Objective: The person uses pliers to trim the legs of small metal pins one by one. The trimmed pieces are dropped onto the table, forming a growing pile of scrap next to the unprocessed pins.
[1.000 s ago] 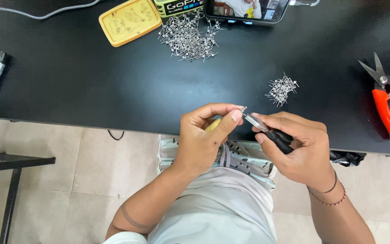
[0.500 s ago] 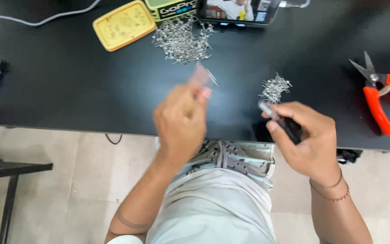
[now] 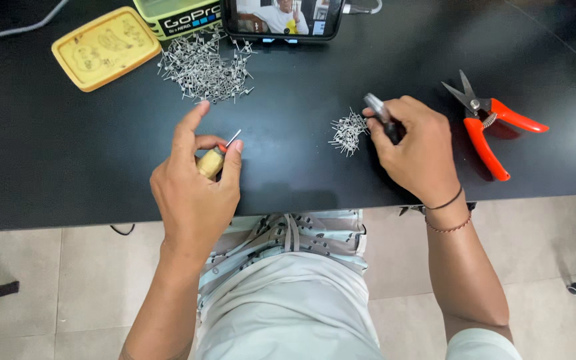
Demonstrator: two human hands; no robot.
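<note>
Small yellowish wooden-handled tool (image 3: 211,162) sat gripped in left hand (image 3: 195,190); right hand (image 3: 416,148) clutched dark pliers (image 3: 381,117) beside small metal-pin pile (image 3: 348,132)

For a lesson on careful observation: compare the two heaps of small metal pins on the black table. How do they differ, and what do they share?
The far heap of pins is much bigger and spread wide; the near heap of pins is small and tight. The far heap lies by the yellow tray, away from both hands; the near heap sits right beside the right hand. Both hold the same silvery pins on the black table.
</note>
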